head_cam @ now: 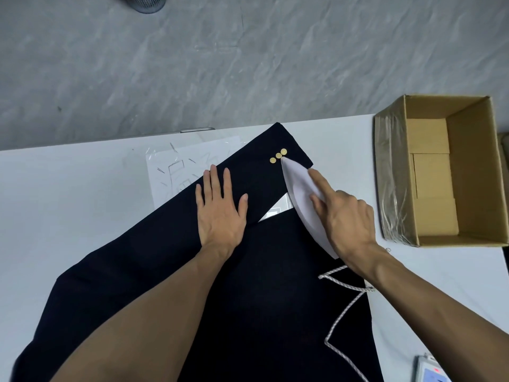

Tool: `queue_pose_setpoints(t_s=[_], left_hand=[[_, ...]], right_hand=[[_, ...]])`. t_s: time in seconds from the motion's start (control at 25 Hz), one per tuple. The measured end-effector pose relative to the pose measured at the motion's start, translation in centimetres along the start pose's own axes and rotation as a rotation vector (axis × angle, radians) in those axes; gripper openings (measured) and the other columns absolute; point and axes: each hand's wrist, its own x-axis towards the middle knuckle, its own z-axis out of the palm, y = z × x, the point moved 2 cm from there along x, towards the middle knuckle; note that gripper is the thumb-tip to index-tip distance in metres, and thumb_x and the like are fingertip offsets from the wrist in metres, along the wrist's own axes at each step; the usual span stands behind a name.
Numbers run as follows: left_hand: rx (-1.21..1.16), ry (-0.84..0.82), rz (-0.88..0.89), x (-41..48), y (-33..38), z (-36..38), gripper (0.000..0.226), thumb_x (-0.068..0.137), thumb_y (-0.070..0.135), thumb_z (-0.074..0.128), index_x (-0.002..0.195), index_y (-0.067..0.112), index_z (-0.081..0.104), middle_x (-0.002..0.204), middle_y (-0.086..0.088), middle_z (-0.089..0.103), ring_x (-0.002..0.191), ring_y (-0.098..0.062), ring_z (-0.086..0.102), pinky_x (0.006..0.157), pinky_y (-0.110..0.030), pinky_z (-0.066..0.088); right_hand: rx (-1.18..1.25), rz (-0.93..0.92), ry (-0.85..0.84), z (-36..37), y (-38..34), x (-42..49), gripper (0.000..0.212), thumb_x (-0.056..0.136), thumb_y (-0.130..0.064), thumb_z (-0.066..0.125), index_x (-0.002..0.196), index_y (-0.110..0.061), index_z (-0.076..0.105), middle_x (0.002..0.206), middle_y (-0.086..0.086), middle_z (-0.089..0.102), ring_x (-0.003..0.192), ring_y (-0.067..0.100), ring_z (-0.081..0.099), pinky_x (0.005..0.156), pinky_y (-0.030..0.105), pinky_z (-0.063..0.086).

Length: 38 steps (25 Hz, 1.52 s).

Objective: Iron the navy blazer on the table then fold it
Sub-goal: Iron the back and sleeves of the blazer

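The navy blazer (248, 271) lies spread on the white table (68, 202), one sleeve (256, 172) stretched toward the far edge with three gold buttons (278, 155) near its cuff. My left hand (220, 213) presses flat on the sleeve, fingers straight. My right hand (344, 219) grips a white iron (300, 188), index finger extended along its top. The iron's tip sits on the sleeve just below the buttons. A white-and-grey braided cord (341, 315) trails from the iron across the blazer toward me.
An open cardboard box (468, 172) stands at the table's right side. A sheet of paper in clear plastic (176, 172) lies under the sleeve at the far edge. A small white device (429, 370) sits at the lower right. A mesh bin (146, 2) stands on the floor beyond.
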Motion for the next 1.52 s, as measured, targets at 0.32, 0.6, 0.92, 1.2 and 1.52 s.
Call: queue_pose_setpoints(t_s=[0.32,0.6,0.92,1.2,1.52], left_hand=[[0.005,0.006,0.005,0.0,-0.1,0.2,0.065,0.103,0.049,0.009,0.157,0.014,-0.003,0.165,-0.013,-0.006,0.153,-0.026,-0.006,0.125,-0.044,0.001],[-0.017,0.028,-0.005,-0.1,0.0,0.3,0.063,0.105,0.04,0.014,0.157,0.006,0.003,0.166,-0.013,-0.003,0.153,-0.025,-0.003,0.125,-0.044,0.003],[-0.005,0.028,-0.009,-0.2,0.0,0.3,0.065,0.105,0.042,0.012,0.157,0.005,0.002,0.166,-0.014,-0.001,0.153,-0.026,-0.001,0.125,-0.044,0.005],[-0.001,0.029,-0.017,-0.2,0.0,0.3,0.064,0.105,0.041,0.014,0.156,0.004,0.0,0.166,-0.013,-0.002,0.153,-0.025,-0.002,0.125,-0.044,0.005],[-0.017,0.017,-0.013,-0.2,0.0,0.2,0.063,0.105,0.039,0.013,0.156,0.004,0.001,0.166,-0.013,-0.003,0.153,-0.025,-0.002,0.125,-0.043,0.003]], right_hand=[[0.127,0.026,0.07,-1.5,0.9,0.4,0.05,0.103,-0.041,0.036,0.151,-0.04,0.024,0.076,0.014,0.06,0.067,0.038,0.055,0.061,0.038,0.032],[-0.011,-0.124,-0.051,0.5,-2.3,-1.5,0.05,0.105,-0.037,0.03,0.15,-0.047,0.011,0.072,0.005,0.05,0.06,0.029,0.046,0.057,0.035,0.035],[0.061,0.029,0.052,-0.3,1.6,0.9,0.048,0.104,-0.042,0.034,0.151,-0.04,0.022,0.076,0.013,0.059,0.062,0.032,0.043,0.06,0.038,0.031],[0.083,-0.08,0.035,-1.1,0.2,-0.5,0.05,0.103,-0.041,0.035,0.151,-0.042,0.02,0.074,0.01,0.058,0.064,0.036,0.054,0.06,0.039,0.034],[-0.024,-0.112,-0.018,0.7,-1.2,-0.8,0.051,0.105,-0.038,0.03,0.151,-0.046,0.012,0.071,0.004,0.047,0.059,0.029,0.042,0.058,0.035,0.032]])
